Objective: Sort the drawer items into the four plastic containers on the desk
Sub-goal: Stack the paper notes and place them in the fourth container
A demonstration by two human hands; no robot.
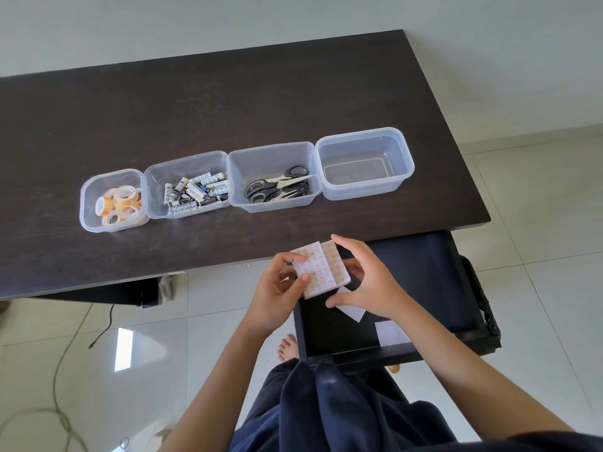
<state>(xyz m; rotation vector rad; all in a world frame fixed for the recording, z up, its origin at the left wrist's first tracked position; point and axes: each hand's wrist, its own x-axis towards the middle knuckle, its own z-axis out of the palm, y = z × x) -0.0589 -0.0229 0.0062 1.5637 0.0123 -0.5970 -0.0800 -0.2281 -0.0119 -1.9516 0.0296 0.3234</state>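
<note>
I'm gripping a stack of orange-printed packets between my left hand and right hand at lower centre over the open drawer, where two white packets are waiting; three tabletop containers are filled, the rightmost container sitting empty.

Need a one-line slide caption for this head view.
Both hands hold a stack of white-and-orange packets over the open drawer; rightmost container empty.

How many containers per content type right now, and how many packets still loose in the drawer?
Tape rolls container: 1
Batteries container: 1
Scissors container: 1
Empty container: 1
Total containers: 4
Loose packets in the drawer: 2, at and
</note>
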